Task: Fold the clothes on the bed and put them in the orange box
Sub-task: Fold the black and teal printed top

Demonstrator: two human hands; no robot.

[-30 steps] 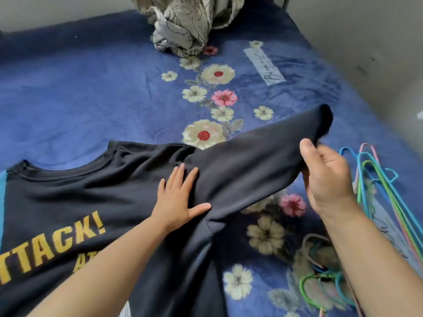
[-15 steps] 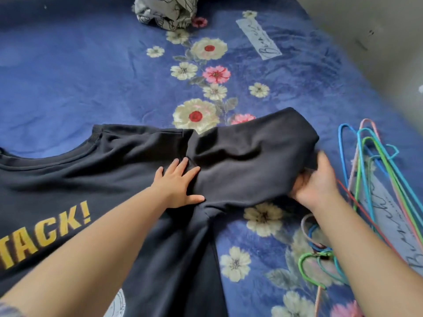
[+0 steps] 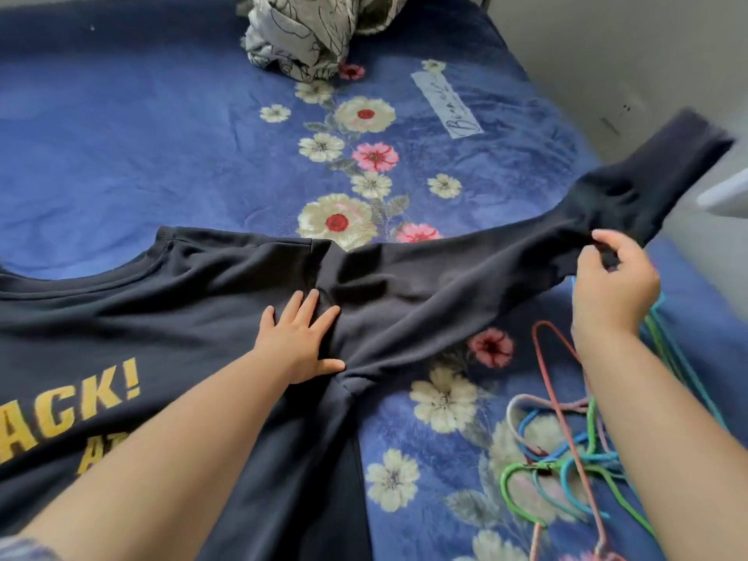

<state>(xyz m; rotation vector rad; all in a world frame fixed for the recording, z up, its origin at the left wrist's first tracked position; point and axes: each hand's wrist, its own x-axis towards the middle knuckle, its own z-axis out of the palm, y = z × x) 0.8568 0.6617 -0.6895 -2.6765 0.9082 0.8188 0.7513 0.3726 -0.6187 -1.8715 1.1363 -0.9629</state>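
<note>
Partly cropped black shirt (image 3: 162,317), yellow lettering cut off, sleeve end (image 3: 684,155) blurred

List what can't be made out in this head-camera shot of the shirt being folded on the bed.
- Shirt: its yellow lettering is cut off by the left edge, so the full word is unreadable.
- Sleeve end: motion-blurred past the right hand that pinches it.
- Orange box: nowhere in the head view.
- Patterned cloth: cropped by the top edge; what it is stays unclear.
- Hangers: partly hidden behind the right forearm.
- Left hand: covers the shoulder seam.
</note>
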